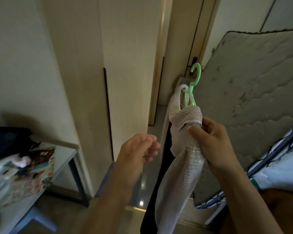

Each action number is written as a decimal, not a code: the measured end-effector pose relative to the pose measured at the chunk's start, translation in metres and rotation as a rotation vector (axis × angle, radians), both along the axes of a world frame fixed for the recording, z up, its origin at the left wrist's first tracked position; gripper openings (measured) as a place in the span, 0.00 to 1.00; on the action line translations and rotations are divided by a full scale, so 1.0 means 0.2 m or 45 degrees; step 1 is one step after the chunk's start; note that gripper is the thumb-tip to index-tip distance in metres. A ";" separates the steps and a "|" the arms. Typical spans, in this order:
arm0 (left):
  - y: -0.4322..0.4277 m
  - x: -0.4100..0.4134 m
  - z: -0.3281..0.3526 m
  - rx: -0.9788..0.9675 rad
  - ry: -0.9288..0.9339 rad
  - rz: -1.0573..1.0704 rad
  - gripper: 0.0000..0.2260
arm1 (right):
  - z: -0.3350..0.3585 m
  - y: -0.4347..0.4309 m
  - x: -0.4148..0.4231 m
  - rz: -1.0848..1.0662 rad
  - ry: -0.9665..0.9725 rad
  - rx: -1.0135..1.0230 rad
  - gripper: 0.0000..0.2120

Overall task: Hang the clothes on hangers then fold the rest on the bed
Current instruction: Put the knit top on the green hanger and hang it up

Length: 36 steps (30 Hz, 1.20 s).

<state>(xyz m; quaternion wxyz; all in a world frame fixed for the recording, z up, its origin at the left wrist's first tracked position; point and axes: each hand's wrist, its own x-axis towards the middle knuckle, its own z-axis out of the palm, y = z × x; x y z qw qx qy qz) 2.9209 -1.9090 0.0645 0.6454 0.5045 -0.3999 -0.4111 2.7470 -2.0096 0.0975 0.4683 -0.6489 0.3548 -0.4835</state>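
2 hands are up: the right hand (215, 142) pinches the pale lacy top (189, 159) by its edge, and the left hand (137, 149) is beside it, fingers loose, holding nothing. The top is draped on a green hanger (194, 81), in the air by a leaning mattress (252, 98). It looks soft, thin and light, so it may slide off — better to hold the stiff hook.

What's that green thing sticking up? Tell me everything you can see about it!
It is a light green hanger, plastic by its look. A round hook at the top opens to the left, above a short neck and narrow loops. It is nearly upright, in the air, before a leaning mattress. A white lacy garment hangs over it and hides its lower part. The right hand grips that garment just below.
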 end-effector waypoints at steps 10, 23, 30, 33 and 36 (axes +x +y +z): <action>-1.06 0.23 0.04 -0.066 -0.101 -0.102 0.09 | -0.01 -1.03 0.34 0.008 -0.079 -0.087 0.15; -2.40 0.43 0.31 -0.195 -0.162 -0.018 0.07 | 0.13 -2.36 0.59 0.127 -0.077 -0.104 0.05; -3.04 0.60 0.33 -0.263 -0.240 -0.058 0.07 | 0.15 -2.99 0.76 0.136 -0.078 -0.104 0.11; -3.30 0.65 0.33 -0.259 -0.219 -0.102 0.05 | 0.17 -3.26 0.84 0.112 -0.099 -0.088 0.12; -3.51 0.65 0.34 -0.243 -0.165 -0.096 0.04 | 0.19 -3.47 0.87 0.101 -0.065 -0.091 0.12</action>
